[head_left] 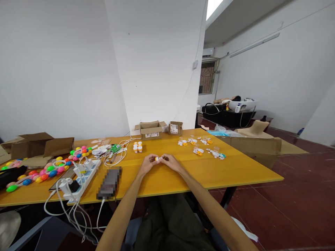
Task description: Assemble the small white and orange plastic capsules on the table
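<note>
Above the front middle of the yellow table (183, 181), both hands meet around a small white-and-orange plastic container (157, 159). My left hand (147, 164) pinches it from the left. From the other side, the closed fingertips of my right hand (170, 162) grip its white end; they cover much of it. A tight cluster of similar white-and-orange containers (137, 147) stands just beyond my left hand. To the right lie groups of loose parts: clear cups (216, 149), white pieces (180, 143), orange rings (200, 153) and a teal ring (222, 156).
An open cardboard box (149, 133) and a smaller box (175, 128) stand at the back. Left are a phone (109, 183), a power strip (89, 174) with tangled white cables, colourful balls (49, 170) and another open carton (36, 148).
</note>
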Action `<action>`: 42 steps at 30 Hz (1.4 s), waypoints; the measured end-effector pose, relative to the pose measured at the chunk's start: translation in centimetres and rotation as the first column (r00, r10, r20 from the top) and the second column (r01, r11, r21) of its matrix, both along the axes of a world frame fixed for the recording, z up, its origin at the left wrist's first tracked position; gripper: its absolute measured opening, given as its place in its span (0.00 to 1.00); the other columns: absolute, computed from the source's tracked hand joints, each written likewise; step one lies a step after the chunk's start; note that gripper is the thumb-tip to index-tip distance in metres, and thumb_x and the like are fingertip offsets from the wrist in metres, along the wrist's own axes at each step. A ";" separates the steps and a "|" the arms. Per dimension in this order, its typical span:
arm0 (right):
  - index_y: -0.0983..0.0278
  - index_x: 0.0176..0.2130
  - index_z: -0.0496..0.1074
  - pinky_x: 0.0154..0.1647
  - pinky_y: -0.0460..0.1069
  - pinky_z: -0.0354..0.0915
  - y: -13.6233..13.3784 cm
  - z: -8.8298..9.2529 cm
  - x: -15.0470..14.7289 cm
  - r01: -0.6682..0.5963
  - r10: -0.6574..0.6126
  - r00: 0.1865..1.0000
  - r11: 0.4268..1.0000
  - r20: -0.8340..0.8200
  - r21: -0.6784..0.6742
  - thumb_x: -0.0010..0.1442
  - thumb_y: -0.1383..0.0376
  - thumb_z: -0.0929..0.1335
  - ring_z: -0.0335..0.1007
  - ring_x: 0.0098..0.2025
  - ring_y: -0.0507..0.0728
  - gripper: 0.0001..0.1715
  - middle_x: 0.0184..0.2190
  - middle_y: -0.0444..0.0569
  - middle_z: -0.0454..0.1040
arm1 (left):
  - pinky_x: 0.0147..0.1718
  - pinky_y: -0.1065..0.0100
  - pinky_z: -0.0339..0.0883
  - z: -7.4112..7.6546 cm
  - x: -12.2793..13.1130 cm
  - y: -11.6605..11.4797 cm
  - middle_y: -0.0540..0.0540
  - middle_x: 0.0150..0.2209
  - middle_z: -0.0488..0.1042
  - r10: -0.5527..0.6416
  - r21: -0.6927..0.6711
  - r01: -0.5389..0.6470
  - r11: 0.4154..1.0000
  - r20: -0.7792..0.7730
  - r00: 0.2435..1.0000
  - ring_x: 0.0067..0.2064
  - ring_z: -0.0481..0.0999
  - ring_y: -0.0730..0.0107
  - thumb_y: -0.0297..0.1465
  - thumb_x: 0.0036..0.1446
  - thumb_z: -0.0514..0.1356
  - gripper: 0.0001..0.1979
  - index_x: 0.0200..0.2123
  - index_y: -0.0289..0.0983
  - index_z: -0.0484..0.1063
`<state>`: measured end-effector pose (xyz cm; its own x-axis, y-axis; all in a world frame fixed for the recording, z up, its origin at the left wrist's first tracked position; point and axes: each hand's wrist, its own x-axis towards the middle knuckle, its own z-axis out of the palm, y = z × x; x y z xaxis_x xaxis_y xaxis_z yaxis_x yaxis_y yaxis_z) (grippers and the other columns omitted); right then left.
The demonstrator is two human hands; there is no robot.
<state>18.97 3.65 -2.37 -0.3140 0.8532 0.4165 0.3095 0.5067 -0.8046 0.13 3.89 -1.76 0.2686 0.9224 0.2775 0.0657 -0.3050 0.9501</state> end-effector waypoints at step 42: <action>0.62 0.28 0.72 0.35 0.49 0.65 0.1 -0.2 0.0 -0.024 0.025 0.999 0.999 0.025 -0.030 0.62 0.43 0.64 0.71 0.33 0.57 0.27 0.27 0.45 0.76 | 0.48 0.61 0.71 0.8 -0.1 -0.9 0.44 0.40 0.82 -0.027 0.001 0.027 1.000 -0.006 1.000 0.44 0.80 0.60 0.35 0.43 0.73 0.22 0.43 0.38 0.78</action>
